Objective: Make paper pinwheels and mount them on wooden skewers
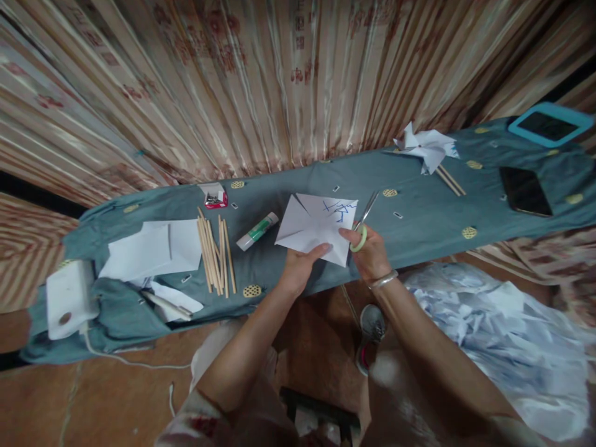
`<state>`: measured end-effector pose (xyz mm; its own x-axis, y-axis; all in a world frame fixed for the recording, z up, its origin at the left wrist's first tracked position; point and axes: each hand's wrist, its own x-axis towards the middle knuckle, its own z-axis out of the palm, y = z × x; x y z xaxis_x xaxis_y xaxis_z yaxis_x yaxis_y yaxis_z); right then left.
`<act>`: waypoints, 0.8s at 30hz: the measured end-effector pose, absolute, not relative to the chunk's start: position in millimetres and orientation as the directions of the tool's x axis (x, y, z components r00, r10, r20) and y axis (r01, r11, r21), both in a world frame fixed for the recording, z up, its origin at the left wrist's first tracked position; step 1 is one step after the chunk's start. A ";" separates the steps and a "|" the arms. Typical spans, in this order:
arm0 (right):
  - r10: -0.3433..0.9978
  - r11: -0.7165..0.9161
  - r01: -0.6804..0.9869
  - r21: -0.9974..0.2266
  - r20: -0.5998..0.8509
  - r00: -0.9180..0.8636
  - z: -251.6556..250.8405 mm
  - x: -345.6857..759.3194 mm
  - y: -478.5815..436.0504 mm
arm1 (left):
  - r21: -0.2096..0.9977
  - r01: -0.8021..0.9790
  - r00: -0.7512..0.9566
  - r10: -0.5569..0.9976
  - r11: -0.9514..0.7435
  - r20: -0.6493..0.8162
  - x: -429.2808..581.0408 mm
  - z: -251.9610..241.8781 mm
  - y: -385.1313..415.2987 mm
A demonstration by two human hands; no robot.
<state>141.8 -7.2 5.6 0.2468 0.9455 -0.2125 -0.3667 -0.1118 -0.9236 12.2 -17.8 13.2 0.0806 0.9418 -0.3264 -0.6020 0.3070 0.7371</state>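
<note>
A thin white sheet of paper (310, 228), roughly square, with slits running in from its corners and blue pen scrawl near one, is held over the smooth, pineapple-printed teal cloth (428, 217). The left hand (300, 268) pinches its near edge, thumb on top; the right hand (371, 253) grips green-handled metal scissors (364, 237), its thumb over the paper's right side, both forearms stretched forward.

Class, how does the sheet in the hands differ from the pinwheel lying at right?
The sheet is held up and mostly flat; the pinwheel lies on the cloth with folded, raised blades. Sticks extend from the pinwheel; the sheet has none. Both look like white paper with blue marks.
</note>
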 end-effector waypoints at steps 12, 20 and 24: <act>0.917 -0.322 0.050 -0.945 -0.325 -0.233 30.0 141.9 -38.3 | 0.897 -0.442 -0.251 0.962 -0.015 -0.108 -30.2 5.1 13.9; 0.789 -0.379 0.148 -0.914 -0.402 -0.465 28.4 135.9 -51.2 | 0.886 -0.463 -0.249 0.963 -0.024 -0.104 -32.4 6.1 18.5; 0.795 -0.367 0.127 -0.922 -0.381 -0.472 26.0 136.6 -50.6 | 0.899 -0.437 -0.214 0.973 -0.022 -0.080 -29.4 2.1 17.6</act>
<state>136.6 -50.6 26.0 -0.4719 0.7950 -0.3813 0.1266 -0.3669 -0.9216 -29.4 17.6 2.1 -0.2145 0.9734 -0.0802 -0.4373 -0.0222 0.8991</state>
